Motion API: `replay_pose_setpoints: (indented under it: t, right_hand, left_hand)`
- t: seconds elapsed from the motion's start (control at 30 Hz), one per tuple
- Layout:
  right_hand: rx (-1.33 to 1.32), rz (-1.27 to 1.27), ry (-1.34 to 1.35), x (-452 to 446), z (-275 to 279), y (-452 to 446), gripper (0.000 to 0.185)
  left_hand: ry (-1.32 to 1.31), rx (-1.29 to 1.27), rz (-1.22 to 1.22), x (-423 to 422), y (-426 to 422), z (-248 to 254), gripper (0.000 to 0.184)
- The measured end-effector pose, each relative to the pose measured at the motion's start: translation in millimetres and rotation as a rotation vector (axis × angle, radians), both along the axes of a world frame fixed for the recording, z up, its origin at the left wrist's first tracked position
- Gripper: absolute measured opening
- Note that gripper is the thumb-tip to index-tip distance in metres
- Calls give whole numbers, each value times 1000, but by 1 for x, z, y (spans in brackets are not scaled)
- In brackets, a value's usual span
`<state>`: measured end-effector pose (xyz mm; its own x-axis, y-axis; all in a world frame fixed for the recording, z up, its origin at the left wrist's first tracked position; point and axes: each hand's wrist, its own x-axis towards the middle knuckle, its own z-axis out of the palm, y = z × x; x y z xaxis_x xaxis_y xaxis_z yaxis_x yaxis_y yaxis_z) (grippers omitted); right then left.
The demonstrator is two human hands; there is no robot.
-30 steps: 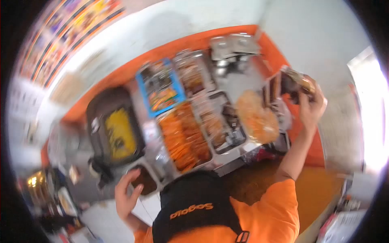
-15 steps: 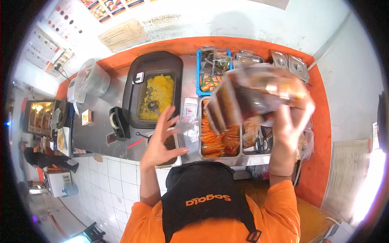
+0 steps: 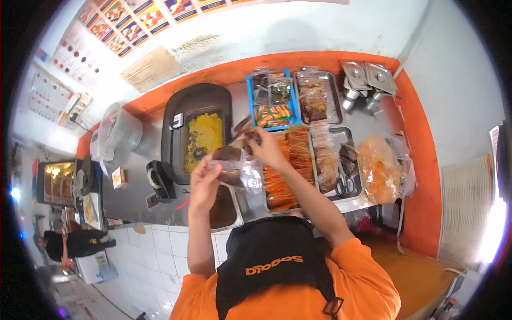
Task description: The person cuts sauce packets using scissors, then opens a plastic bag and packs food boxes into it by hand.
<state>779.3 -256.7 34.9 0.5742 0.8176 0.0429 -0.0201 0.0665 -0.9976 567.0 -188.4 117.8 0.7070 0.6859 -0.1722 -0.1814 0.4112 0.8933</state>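
Observation:
My left hand [image 3: 205,178] is closed on the edge of a clear plastic packet [image 3: 234,172] with dark brown contents. Just beyond it, my right hand [image 3: 265,149] grips the upper end of dark brown packets [image 3: 246,140]. Both hands are close together, in front of the black pan [image 3: 172,144] of yellow food. Partly under the held packet is a metal container [image 3: 225,210] of dark brown contents. Right of the hands, a metal tray holds orange packets [image 3: 282,184].
A blue tray [image 3: 293,106], more metal trays, scissors [image 3: 344,185] and an orange-filled bag [image 3: 377,165] are on the right. A tape dispenser [image 3: 158,178], a small box [image 3: 119,177] and a clear tub [image 3: 121,128] sit left. A person [image 3: 77,244] stands at far left.
The right hand has brought the dark packets from the right side to the middle, beside the left hand. The left hand has closed from spread fingers onto a clear packet.

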Motion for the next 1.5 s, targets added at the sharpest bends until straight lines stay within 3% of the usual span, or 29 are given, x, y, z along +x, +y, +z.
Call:
replay_pose_setpoints:
  t: [0.03,0.1,0.2,0.33,0.43,0.5,0.57,0.6,0.67,0.7,0.73,0.8,0.87,1.0,1.23,1.33,1.43,1.47,1.5]
  right_hand:
    - [-61,21,-2,0,-4,-1,26]
    - [24,-86,-403,-2,-70,23,34]
    - [-89,92,-325,-8,-50,10,45]
    - [89,-94,-670,-17,-40,-7,42]
    - [33,-4,-427,5,-4,-64,38]
    - [-281,5,-344,29,34,-120,34]
    - [-394,-223,-629,53,19,-175,27]
    - [-566,-245,-506,61,28,-203,26]
    - [-880,-309,-530,73,17,-250,25]
    - [-901,-297,-571,75,0,-269,25]
    - [-929,-289,-610,76,-23,-287,25]
    - [-993,-315,-601,68,-44,-306,31]
    - [-997,-406,-651,56,-52,-306,37]
    - [-1087,-522,-780,48,-60,-295,39]
    - [-1116,-394,-772,70,-70,-303,32]
    - [-1091,-302,-671,79,-56,-309,28]
    - [-919,-293,-335,84,-33,-328,28]
    - [-844,-285,40,84,-20,-334,29]
    - [-789,-330,80,78,-8,-340,28]
  left_hand:
    - [-62,-63,14,2,-1,9,52]
    - [-121,-83,37,7,0,21,50]
    - [-172,-102,8,10,15,23,45]
    - [-212,58,-7,11,33,29,41]
    - [-378,-57,-38,9,40,45,40]
    - [-446,-257,-25,7,45,48,39]
    - [-490,-427,3,10,53,38,40]
    - [-375,-356,58,6,60,16,43]
    - [-310,-283,122,20,46,8,43]
    - [-277,-250,144,26,39,2,44]
    - [-427,-434,-23,22,46,-9,43]
    - [-300,-385,70,39,35,8,44]
    - [-211,-294,103,50,30,23,50]
    - [-167,-21,-170,50,20,56,67]
    - [-398,-197,-273,30,21,64,70]
    - [-391,-307,-133,32,15,69,70]
    - [-360,-246,-9,23,8,67,69]
    - [-335,-220,6,21,3,72,69]
    - [-309,-195,18,20,0,74,69]
